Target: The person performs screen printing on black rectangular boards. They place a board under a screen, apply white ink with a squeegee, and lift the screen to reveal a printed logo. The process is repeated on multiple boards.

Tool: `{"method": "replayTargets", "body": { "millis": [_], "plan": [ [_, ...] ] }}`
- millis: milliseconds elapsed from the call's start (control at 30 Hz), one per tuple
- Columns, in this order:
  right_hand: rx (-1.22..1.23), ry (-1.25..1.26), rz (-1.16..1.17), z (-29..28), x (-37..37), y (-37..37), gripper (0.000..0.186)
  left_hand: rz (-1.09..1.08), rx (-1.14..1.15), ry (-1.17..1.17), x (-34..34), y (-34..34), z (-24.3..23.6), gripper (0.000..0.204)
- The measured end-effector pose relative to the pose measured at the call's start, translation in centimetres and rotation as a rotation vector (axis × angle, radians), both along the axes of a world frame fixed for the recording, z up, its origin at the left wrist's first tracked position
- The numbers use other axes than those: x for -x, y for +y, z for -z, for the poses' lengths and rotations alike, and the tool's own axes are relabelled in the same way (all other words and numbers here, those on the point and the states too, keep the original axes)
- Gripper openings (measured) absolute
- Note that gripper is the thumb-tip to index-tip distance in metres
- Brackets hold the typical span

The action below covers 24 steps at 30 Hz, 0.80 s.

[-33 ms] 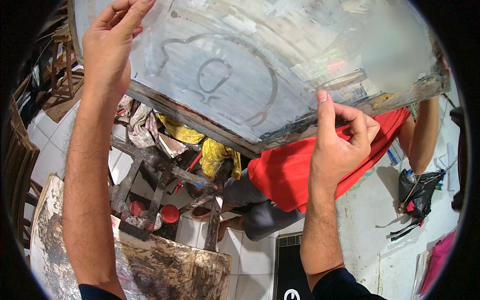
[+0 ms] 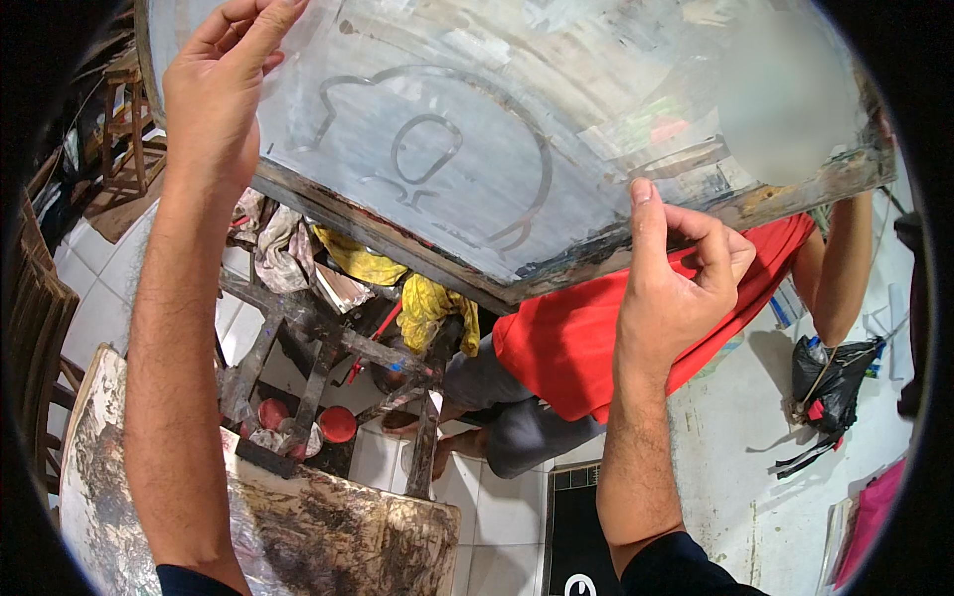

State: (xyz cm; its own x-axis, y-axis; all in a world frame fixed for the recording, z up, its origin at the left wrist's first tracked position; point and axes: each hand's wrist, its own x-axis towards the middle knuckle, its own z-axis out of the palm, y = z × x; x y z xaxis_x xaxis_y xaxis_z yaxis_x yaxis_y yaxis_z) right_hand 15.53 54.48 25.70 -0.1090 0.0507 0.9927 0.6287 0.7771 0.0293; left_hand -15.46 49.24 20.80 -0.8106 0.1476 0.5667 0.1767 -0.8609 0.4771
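A screen-printing screen (image 2: 517, 109) fills the top of the view, tilted, with blue-grey mesh in a worn wooden frame (image 2: 785, 199). The mesh bears a darker outline of a rounded cartoon figure (image 2: 427, 149). My left hand (image 2: 214, 94) is raised in front of its left part, thumb and fingers pinched together at the top rim of the picture. Near the lower frame edge, my right hand (image 2: 686, 258) also makes a pinch, thumb upward and fingers curled. Whatever thin thing either hand might hold does not show clearly against the pale mesh.
Behind the screen stands a person in a red shirt (image 2: 576, 358), one arm raised beside the frame. Below are a stained metal stand (image 2: 328, 368), yellow cloths (image 2: 432, 308), red-lidded jars (image 2: 338, 424) and a stained board (image 2: 328, 536). A black bag (image 2: 830, 382) lies at right.
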Motion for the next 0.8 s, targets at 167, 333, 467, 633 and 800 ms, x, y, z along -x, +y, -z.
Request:
{"method": "replayTargets", "body": {
  "millis": [167, 333, 467, 633, 800],
  "plan": [
    [0.001, 0.013, 0.008, -0.22, 0.27, 0.4, 0.02, -0.029, -0.062, 0.015, -0.51, 0.44, -0.13, 0.011],
    [-0.007, 0.016, 0.016, -0.22, 0.22, 0.53, 0.02, -0.023, -0.069, 0.034, -0.59, 0.3, -0.29, 0.011],
    [-0.025, 0.02, 0.027, -0.26, 0.2, 0.81, 0.019, -0.008, 0.016, 0.0, -0.39, 0.21, -0.5, 0.011],
    [-0.04, 0.018, 0.039, -0.3, 0.3, 0.9, 0.018, -0.017, 0.01, -0.01, 0.01, 0.45, -0.47, 0.013],
    [-0.055, 0.01, 0.053, -0.37, 0.37, 0.89, 0.018, -0.035, 0.023, 0.011, 0.39, 0.9, -0.38, 0.015]
  ]
}}
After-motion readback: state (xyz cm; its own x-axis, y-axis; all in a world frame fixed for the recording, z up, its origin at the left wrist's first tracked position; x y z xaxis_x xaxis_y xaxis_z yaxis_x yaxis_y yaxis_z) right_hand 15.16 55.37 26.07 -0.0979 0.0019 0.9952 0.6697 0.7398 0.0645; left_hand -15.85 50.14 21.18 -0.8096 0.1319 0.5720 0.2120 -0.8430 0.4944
